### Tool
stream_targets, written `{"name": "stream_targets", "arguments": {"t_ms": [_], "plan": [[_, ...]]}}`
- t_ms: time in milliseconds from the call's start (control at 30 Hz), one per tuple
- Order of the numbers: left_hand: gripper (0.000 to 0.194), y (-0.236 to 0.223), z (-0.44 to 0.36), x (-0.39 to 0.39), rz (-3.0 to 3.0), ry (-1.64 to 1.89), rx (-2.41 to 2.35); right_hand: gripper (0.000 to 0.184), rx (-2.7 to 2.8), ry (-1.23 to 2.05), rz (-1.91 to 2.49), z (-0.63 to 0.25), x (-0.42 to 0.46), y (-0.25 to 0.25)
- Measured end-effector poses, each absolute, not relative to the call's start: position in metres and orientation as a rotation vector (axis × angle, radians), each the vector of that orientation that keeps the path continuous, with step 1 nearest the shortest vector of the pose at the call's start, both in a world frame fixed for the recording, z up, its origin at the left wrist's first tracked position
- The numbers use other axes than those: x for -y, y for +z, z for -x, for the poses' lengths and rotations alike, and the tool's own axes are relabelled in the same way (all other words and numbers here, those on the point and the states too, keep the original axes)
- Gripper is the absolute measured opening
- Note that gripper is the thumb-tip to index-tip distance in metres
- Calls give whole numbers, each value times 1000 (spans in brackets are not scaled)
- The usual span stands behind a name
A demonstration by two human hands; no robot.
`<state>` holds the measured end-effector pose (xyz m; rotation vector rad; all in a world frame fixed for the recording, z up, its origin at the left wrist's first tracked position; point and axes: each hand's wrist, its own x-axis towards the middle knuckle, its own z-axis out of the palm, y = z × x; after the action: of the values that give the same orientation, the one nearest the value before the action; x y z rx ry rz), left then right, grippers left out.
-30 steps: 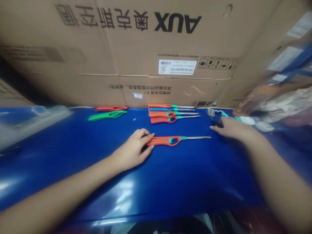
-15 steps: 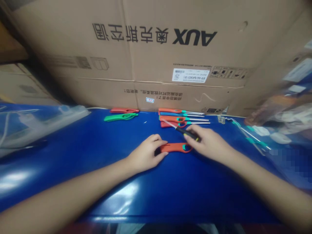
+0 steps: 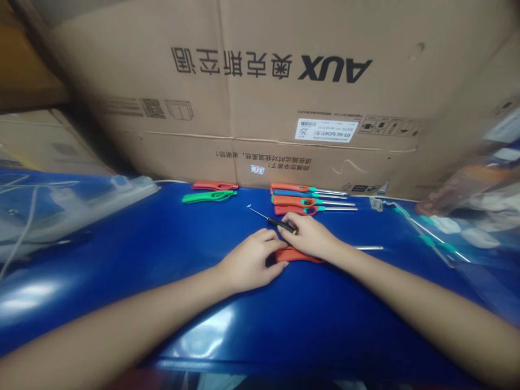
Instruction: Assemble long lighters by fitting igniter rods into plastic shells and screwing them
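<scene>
A right hand, fingers gripping a black-handled screwdriver, a left hand, fingers closed on an orange lighter, blue worktop beneath, four more lighters beyond

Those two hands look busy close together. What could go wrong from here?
The screwdriver in the right hand has its bare shaft near the left hand; a slip might scratch its fingers.

The right hand and wrist partly cover the lighter that the left hand grips, so a bump might twist it.
</scene>
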<state>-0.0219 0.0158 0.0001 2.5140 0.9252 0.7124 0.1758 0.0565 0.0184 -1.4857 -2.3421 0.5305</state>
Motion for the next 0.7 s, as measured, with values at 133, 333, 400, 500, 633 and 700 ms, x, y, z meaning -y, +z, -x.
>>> {"name": "stream_targets", "arguments": {"t_ms": [133, 333, 400, 500, 633, 700], "plan": [[28, 1, 22, -16, -2524, 702, -927, 16, 2337, 561, 1462, -176, -58, 17], [28, 0, 22, -16, -2525, 688, -938, 16, 2321, 587, 1437, -177, -60, 16], [29, 0, 22, -17, -2521, 691, -931, 16, 2321, 591, 1427, -177, -60, 16], [29, 0, 23, -18, -2515, 697, -924, 16, 2312, 598, 1410, -178, -60, 16], [28, -1, 23, -18, -2510, 715, -921, 15, 2279, 614, 1396, -177, -60, 15], [28, -1, 23, -17, -2509, 726, -915, 14, 2249, 633, 1391, -176, -61, 14]]}}
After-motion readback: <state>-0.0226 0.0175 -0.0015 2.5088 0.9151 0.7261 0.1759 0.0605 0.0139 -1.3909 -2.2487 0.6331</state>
